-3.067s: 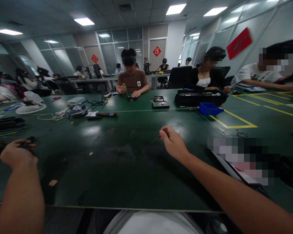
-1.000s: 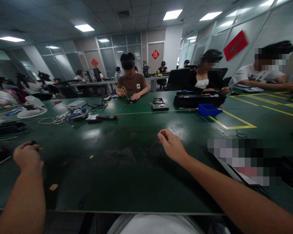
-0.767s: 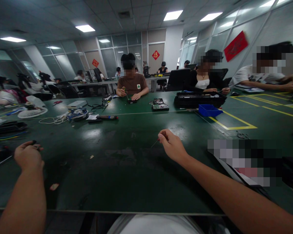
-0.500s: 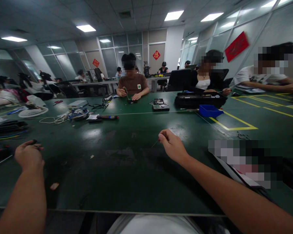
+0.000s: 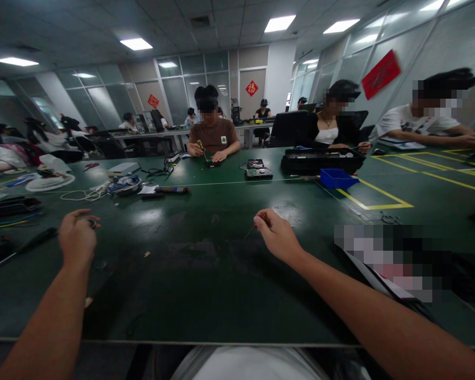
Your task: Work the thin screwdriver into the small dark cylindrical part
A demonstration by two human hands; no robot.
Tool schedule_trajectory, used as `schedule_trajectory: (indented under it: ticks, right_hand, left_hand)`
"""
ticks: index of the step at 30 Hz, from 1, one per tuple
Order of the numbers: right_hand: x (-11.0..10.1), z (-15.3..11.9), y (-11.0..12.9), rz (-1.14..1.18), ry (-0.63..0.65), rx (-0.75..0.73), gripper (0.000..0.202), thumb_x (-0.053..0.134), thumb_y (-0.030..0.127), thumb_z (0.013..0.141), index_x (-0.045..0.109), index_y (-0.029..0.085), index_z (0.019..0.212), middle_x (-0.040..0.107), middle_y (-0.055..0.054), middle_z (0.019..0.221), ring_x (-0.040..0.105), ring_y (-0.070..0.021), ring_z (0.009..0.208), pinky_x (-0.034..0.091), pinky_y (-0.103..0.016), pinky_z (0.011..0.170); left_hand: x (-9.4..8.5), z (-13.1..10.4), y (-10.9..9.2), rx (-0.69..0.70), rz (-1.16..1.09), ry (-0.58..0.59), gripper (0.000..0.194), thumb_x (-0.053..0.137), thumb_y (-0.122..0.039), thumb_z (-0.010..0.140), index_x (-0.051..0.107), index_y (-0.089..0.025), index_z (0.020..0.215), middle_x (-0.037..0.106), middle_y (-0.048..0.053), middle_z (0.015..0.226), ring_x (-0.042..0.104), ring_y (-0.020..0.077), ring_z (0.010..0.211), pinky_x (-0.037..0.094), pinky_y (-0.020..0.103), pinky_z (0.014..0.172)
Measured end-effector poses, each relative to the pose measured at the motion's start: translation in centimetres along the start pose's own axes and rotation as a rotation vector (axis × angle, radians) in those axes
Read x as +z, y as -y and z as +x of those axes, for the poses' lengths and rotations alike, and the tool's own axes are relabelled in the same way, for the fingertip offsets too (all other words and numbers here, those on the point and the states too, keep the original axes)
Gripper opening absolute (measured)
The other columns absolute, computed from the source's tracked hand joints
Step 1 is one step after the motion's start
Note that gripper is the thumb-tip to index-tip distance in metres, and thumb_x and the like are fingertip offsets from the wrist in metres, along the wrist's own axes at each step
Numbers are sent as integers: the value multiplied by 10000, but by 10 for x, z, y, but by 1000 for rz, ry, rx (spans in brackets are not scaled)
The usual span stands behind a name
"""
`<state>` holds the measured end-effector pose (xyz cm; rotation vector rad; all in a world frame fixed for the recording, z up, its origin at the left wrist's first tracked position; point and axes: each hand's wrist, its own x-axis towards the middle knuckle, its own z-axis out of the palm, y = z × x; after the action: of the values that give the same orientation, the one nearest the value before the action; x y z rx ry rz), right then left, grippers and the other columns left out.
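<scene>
Left hand [image 5: 78,237] shifted right, near a long screwdriver [image 5: 37,239], grasping a small dark object [image 5: 91,223] | right hand [image 5: 276,232] pinched a thin-shafted tool [image 5: 250,231] over the green table [image 5: 174,301]

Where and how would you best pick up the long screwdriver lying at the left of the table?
By its dark handle, probably from above, coming in from the right: the handle is thicker than the thin metal shaft, and its butt end points toward the left hand. That hand seems to hold a small dark thing, which may hamper the grip.
</scene>
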<state>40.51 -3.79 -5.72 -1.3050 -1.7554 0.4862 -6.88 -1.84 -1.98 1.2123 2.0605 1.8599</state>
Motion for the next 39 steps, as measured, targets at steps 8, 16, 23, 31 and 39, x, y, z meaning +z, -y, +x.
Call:
schedule_trajectory:
  ticks: [8, 16, 23, 31, 39]
  right_hand:
    - [-1, 1, 1, -19, 10, 4, 248, 499, 415, 974, 626, 218, 892, 682, -23, 774, 621, -194, 691, 407, -319, 637]
    - [0, 1, 3, -25, 37, 3, 301, 591, 468, 920, 597, 225, 743, 641, 4, 635, 588, -175, 595, 376, -304, 574]
    - [1, 0, -1, 24, -45, -51, 243, 532, 419, 954, 614, 227, 830, 660, -3, 678, 610, -179, 616, 417, -312, 597]
    - [2, 3, -9, 314, -192, -38, 247, 523, 437, 971, 625, 223, 1040, 738, -59, 880, 722, -231, 854, 555, -392, 793]
    - [2, 1, -10, 350, -182, -55, 238, 542, 446, 965, 634, 229, 996, 738, -54, 866, 727, -228, 835, 569, -399, 789]
  left_hand:
    - [81, -94, -73, 249, 147, 547, 411, 436, -196, 859, 556, -151, 1249, 652, 53, 871, 588, 207, 774, 430, 336, 713]
    - [164, -183, -109, 233, 23, 1128, 412, 450, -171, 813, 564, -173, 1209, 649, 25, 853, 584, 174, 766, 436, 299, 726]
    - [188, -210, -95, 292, 44, 1151, 403, 468, -191, 851, 546, -179, 1247, 667, 62, 1004, 610, 218, 932, 463, 367, 893]
    - [180, -203, -75, 390, 31, 1035, 390, 549, -65, 847, 548, -157, 1226, 648, 119, 1188, 608, 229, 1107, 448, 388, 1023]
    - [182, -197, -75, 436, -24, 982, 381, 678, -90, 832, 667, -212, 1192, 682, 64, 1250, 608, 229, 1192, 431, 395, 1075]
